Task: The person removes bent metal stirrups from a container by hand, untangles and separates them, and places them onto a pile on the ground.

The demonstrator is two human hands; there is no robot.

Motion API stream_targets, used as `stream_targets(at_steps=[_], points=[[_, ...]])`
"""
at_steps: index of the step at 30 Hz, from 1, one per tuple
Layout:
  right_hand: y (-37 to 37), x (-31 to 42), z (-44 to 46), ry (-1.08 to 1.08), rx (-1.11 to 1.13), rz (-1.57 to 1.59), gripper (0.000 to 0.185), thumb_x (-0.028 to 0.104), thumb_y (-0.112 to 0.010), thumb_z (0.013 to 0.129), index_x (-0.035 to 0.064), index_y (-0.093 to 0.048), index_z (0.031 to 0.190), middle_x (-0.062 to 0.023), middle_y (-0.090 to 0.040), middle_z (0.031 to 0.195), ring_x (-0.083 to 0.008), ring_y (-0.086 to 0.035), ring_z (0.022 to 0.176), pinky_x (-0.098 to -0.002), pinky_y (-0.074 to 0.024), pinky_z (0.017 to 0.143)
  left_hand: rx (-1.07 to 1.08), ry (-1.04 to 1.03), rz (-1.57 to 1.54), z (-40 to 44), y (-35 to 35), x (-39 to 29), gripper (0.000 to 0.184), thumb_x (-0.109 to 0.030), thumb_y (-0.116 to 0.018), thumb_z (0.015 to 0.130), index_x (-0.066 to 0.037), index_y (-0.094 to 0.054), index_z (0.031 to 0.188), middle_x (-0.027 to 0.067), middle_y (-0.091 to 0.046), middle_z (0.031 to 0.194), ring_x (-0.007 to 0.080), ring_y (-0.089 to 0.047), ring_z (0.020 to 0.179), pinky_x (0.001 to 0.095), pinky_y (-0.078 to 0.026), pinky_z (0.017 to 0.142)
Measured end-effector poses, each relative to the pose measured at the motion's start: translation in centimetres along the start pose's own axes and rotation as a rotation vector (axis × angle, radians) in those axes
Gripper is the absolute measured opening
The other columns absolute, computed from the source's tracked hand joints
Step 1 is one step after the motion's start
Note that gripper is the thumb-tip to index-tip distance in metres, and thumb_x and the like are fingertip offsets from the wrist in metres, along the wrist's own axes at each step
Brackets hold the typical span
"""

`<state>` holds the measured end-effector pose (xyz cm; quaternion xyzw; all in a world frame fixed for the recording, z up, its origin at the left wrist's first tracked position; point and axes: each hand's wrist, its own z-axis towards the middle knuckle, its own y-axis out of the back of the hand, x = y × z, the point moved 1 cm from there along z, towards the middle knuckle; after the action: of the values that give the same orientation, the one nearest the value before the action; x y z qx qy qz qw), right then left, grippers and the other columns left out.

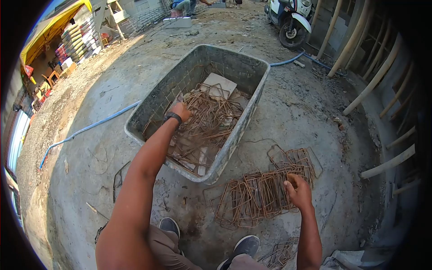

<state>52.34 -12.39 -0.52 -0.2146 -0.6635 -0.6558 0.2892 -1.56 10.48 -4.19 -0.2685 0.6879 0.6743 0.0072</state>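
My left hand [181, 111], with a black watch on its wrist, reaches into a large grey plastic tub [135, 121]. Its fingers are curled at the edge of a tangled pile of rusty bent rebar stirrups [216, 108]; what they grip is hard to make out. On the ground to the right of the tub, rectangular rebar stirrups [252, 198] lean together in an overlapping row. Just over the right part of that row is my right hand [299, 191], its fingers loosely bent and the thumb apart, with nothing visible in it.
A pale flat slab [218, 86] lies in the tub. Blue hose [94, 127] crosses the concrete behind it. More stirrups [283, 252] lie near my right shoe [246, 247]. A scooter [292, 27] stands behind, leaning poles [373, 85] line the right, and a person [183, 5] is far back.
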Motion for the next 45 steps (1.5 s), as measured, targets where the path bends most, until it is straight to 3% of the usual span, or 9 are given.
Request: stream_targets(at_steps=[3,6,7,18,23,26,30,37,45], points=[[0.7,0.6,-0.3,0.024,-0.015,0.02,0.036,0.019,-0.071,0.093,-0.0006,-0.065,0.122,-0.0175,-0.07,0.107,-0.0295,-0.071,0.093,-0.04,-0.0557,0.081,-0.226,-0.045,-0.283,-3.6,5.9,-2.0,0.032,-0.025,-0.081,0.082,0.0,-0.066,0.097,0.0079,-0.069,0.083,0.0213,-0.062,0.073,0.0364,-0.049,0.073],[1.4,2.7,-0.1,-0.033,-0.014,0.166,0.036,0.02,-0.07,0.094,-0.0014,-0.065,0.122,-0.0168,-0.072,0.105,-0.0259,-0.071,0.094,-0.0381,-0.0556,0.081,-0.179,-0.206,-0.625,-5.2,9.4,-2.6,0.034,-0.024,-0.083,0.081,0.001,-0.067,0.098,0.0109,-0.071,0.087,0.0217,-0.065,0.079,0.0356,-0.051,0.073],[1.7,3.9,0.3,-0.028,-0.006,0.199,0.037,0.021,-0.07,0.094,-0.0017,-0.065,0.122,-0.016,-0.072,0.104,-0.0224,-0.071,0.094,-0.0365,-0.0551,0.082,-0.19,-0.249,-0.637,-6.3,10.7,-3.2,0.034,-0.02,-0.084,0.08,0.003,-0.066,0.097,0.008,-0.069,0.084,0.0159,-0.06,0.076,0.032,-0.049,0.071],[1.3,21.8,4.8,0.463,0.003,0.56,0.038,0.025,-0.071,0.094,-0.0019,-0.065,0.12,-0.0117,-0.071,0.098,-0.0193,-0.069,0.091,-0.0339,-0.0544,0.082,0.317,-0.265,-1.178,-18.7,22.2,-9.7,0.02,-0.023,-0.07,0.096,-0.01,-0.057,0.087,-0.0046,-0.052,0.066,0.0046,-0.048,0.054,0.0208,-0.041,0.048],[-0.1,25.9,6.0,0.514,-0.115,0.681,0.04,0.028,-0.072,0.093,-0.001,-0.063,0.119,-0.0102,-0.069,0.089,-0.0207,-0.069,0.086,-0.0354,-0.0542,0.076,0.36,-0.277,-1.233,-25.3,23.1,-13.6,0.021,-0.025,-0.066,0.099,-0.011,-0.056,0.087,-0.0053,-0.049,0.065,0.0029,-0.047,0.052,0.0188,-0.042,0.044],[0.0,27.2,5.3,0.424,-0.038,0.517,0.038,0.03,-0.073,0.093,-0.0006,-0.063,0.113,-0.0098,-0.068,0.08,-0.0209,-0.067,0.075,-0.0367,-0.0521,0.068,0.393,-0.297,-1.283,-26.3,22.0,-14.2,0.021,-0.028,-0.065,0.1,-0.011,-0.058,0.091,-0.0045,-0.051,0.067,0.0034,-0.048,0.052,0.0188,-0.043,0.044],[-1.6,25.7,5.3,0.472,-0.06,0.584,0.025,0.02,-0.067,0.094,0.0009,-0.061,0.11,-0.0073,-0.061,0.068,-0.0207,-0.058,0.06,-0.0375,-0.0455,0.058,0.504,-0.212,-1.491,-26.7,20.9,-14.8,0.026,-0.035,-0.06,0.102,-0.01,-0.06,0.098,-0.0021,-0.055,0.072,0.0044,-0.052,0.053,0.0185,-0.044,0.044],[-2.5,24.0,7.4,0.383,-0.106,0.59,0.028,0.018,-0.066,0.092,0.0028,-0.064,0.115,-0.0069,-0.059,0.069,-0.0178,-0.054,0.059,-0.0366,-0.0421,0.057,0.553,-0.23,-1.464,-25.1,18.2,-13.1,0.028,-0.034,-0.051,0.107,-0.009,-0.057,0.114,-0.0002,-0.058,0.077,0.0047,-0.055,0.054,0.0171,-0.044,0.043],[-3.1,27.0,8.1,0.479,-0.027,0.632,0.025,0.022,-0.071,0.091,0.0005,-0.071,0.104,-0.0093,-0.063,0.074,-0.0219,-0.057,0.063,-0.0372,-0.044,0.061,0.533,-0.237,-1.372,-25.7,18.5,-13.2,0.035,-0.041,-0.049,0.107,-0.008,-0.061,0.106,-0.0007,-0.062,0.075,0.0047,-0.056,0.05,0.0179,-0.044,0.041]])
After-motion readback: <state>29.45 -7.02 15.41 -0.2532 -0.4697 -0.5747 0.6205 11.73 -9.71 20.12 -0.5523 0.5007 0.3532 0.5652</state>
